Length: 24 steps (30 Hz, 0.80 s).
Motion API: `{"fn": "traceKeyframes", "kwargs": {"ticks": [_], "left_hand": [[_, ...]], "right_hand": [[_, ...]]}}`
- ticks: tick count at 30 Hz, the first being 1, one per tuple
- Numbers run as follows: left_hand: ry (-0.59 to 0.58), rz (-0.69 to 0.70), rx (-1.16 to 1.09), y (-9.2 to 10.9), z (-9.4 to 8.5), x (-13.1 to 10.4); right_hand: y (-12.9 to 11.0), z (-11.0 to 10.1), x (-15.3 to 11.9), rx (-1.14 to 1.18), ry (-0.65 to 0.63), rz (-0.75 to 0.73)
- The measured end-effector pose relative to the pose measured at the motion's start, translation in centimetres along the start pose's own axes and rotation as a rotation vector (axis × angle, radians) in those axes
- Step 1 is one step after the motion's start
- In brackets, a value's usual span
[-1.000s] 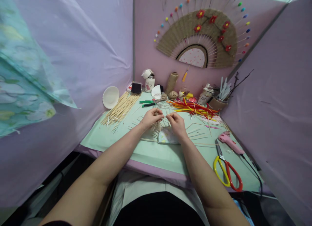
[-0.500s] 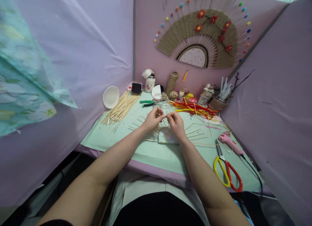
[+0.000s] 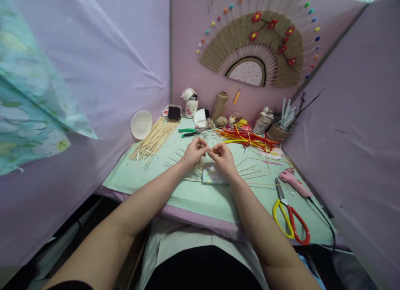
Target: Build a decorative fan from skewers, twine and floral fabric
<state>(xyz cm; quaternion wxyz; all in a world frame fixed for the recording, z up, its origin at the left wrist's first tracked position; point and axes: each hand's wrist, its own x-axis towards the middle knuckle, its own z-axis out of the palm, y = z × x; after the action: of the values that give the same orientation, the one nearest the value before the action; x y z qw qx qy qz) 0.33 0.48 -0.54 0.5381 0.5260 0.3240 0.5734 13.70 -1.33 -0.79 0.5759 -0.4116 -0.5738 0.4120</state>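
Note:
A half-round piece of flowered cloth lies flat on the table, with thin sticks spreading out from it like a fan. Over the middle of it, my left hand is closed in a pinch, some twine seeming to hang below its fingers. My right hand pinches too, its fingertips almost meeting those of the left. Whatever thin thing lies between the fingertips is too small to make out. Both hands cover part of the sticks and the cloth's upper edge.
Scissors and a pink glue gun lie at the right. Bamboo sticks are heaped at the left, near green-handled pliers. Red and yellow pipe cleaners lie behind my hands. A finished fan hangs on the back wall.
My fingertips have shifted slightly and remain pinched close together. The whole view has moved a little; the things on the table lie as before.

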Motion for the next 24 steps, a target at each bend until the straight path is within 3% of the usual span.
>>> {"fn": "traceKeyframes", "kwargs": {"ticks": [7,11,16,19,24], "left_hand": [[-0.054,-0.136,-0.15,0.3,-0.2,-0.1],[-0.018,-0.065,-0.098,0.3,-0.1,0.0],[-0.012,0.086,0.106,-0.3,-0.1,0.1],[-0.009,0.149,0.206,-0.6,-0.3,0.2],[0.044,0.117,0.228,-0.7,-0.5,0.3]], "right_hand": [[-0.2,-0.2,-0.1,0.032,-0.052,0.118],[-0.2,-0.3,-0.1,0.082,-0.052,0.178],[-1.0,-0.5,-0.2,0.316,-0.155,0.379],[-1.4,-0.8,-0.1,0.361,-0.166,0.42],[-1.5,-1.1,0.4,0.375,-0.16,0.426]]}}
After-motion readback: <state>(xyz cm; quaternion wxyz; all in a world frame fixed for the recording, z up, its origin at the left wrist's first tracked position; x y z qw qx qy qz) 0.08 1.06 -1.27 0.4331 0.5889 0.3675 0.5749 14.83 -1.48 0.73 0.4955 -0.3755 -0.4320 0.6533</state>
